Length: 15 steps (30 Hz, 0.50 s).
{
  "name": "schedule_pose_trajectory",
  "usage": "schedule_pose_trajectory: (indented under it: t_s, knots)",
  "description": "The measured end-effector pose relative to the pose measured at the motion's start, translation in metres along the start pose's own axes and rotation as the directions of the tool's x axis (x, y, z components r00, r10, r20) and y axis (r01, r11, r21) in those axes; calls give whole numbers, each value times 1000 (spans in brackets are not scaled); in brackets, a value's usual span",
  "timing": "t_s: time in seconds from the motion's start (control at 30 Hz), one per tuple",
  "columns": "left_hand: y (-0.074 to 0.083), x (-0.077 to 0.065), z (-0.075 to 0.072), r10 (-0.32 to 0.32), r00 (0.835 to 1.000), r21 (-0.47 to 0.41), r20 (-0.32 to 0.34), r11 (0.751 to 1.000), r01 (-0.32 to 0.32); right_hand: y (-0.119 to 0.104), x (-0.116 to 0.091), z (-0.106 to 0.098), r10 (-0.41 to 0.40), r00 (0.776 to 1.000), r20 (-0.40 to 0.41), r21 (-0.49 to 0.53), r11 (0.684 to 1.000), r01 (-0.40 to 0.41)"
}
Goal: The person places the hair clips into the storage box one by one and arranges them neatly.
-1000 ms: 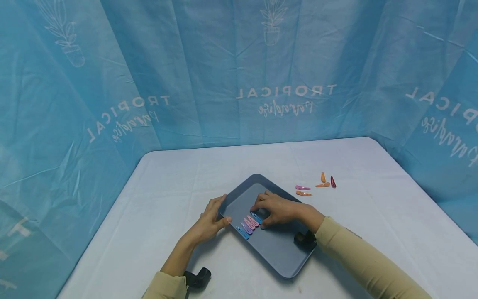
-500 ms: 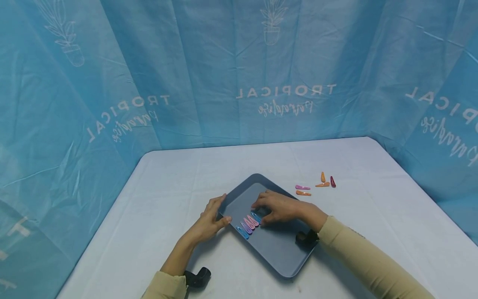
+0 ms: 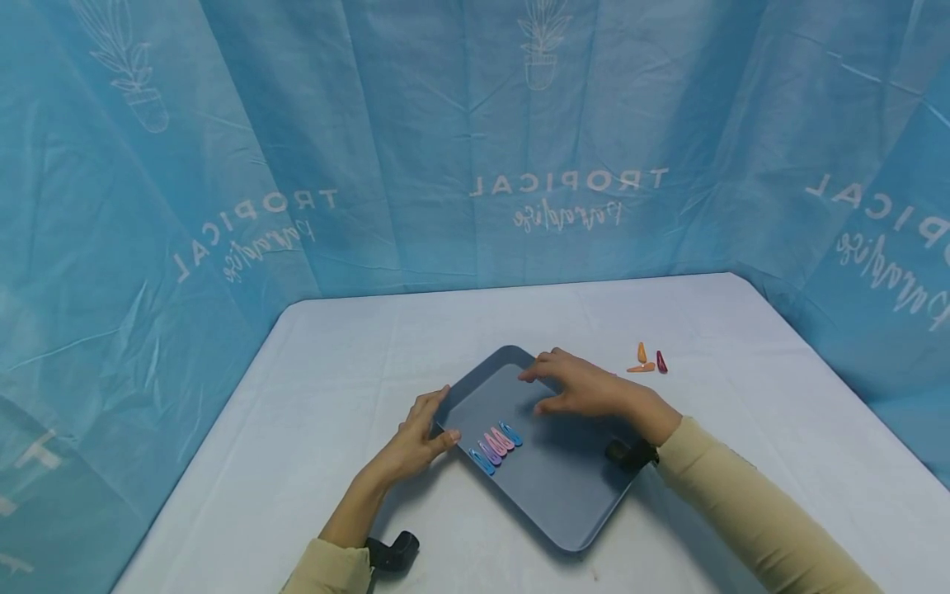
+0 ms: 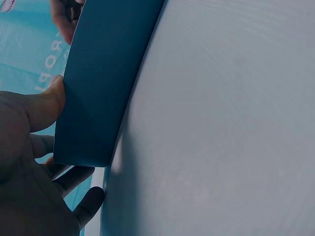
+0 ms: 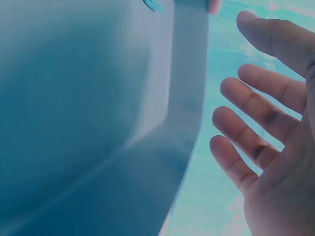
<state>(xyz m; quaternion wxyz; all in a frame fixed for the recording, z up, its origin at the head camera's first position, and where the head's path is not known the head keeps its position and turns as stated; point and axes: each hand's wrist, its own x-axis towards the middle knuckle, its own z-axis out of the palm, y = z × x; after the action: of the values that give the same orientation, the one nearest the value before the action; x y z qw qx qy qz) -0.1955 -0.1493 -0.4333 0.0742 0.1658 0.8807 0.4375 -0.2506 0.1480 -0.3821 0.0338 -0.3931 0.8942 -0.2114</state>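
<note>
A grey-blue tray [image 3: 549, 495] lies at an angle on the white table. My left hand [image 3: 416, 441] holds its left corner, the thumb on the rim and the fingers round the corner in the left wrist view. Inside, several snap hair clips form a slanting row: a blue clip [image 3: 482, 462] at one end, then a purple clip [image 3: 490, 453], pink clips [image 3: 502, 438] and another blue clip [image 3: 510, 434]. Over the tray's far right side hovers my right hand [image 3: 586, 388], holding nothing, its fingers spread and loosely bent in the right wrist view [image 5: 275, 108].
Beyond the tray to the right lie two orange hair clips [image 3: 641, 367] and a dark red hair clip [image 3: 662, 362] on the tablecloth [image 3: 356, 355]. A blue curtain [image 3: 416, 148] surrounds the table. Black wrist cameras [image 3: 393, 551] jut from both sleeves.
My right hand has left the blue clip at the row's end and moved up and right. It now hides the pink and orange clips beside the tray. The left hand is still.
</note>
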Motion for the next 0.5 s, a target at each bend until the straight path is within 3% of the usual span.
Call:
schedule_pose_trajectory:
  t_s: [0.27,0.5]
  knots:
    - [-1,0,0,5,1000,2,2,1000,-5,23,-12,-21,67,995,-70,106,993,-59]
    - [-2,0,0,4,1000,4,2,1000,-4,53,-30,-28,118,977,-179,120,988,-97]
